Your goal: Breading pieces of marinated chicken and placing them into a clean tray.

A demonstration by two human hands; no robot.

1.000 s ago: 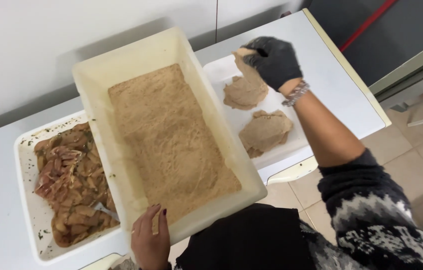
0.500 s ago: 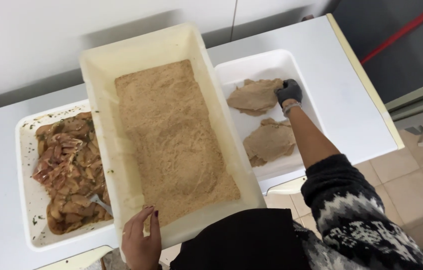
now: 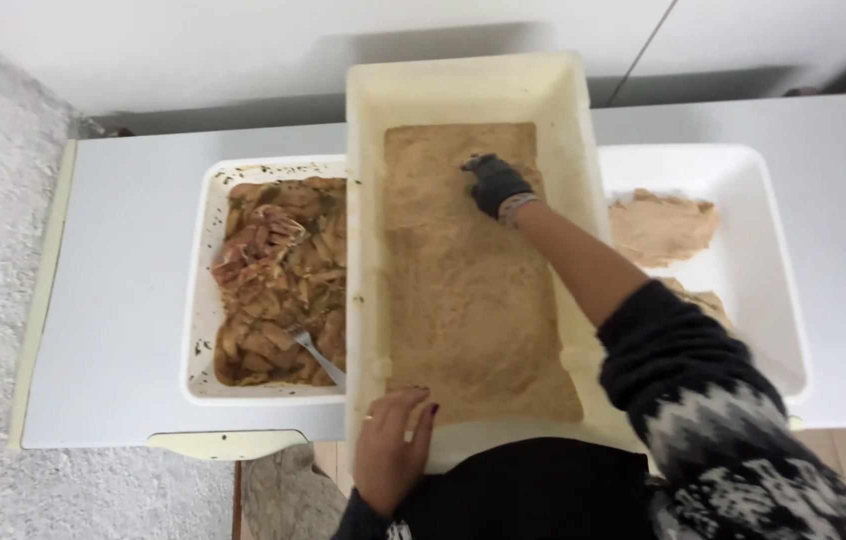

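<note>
Right hand [image 3: 496,185] now in breadcrumb tub [image 3: 463,85]

Bright, even light; a soft shadow falls on the far wall behind the tub [image 3: 463,85]. Slightly soft focus throughout.

Single head view, looking steeply down from above at white surface [image 3: 123,300], fairly near, wall at top.
</note>
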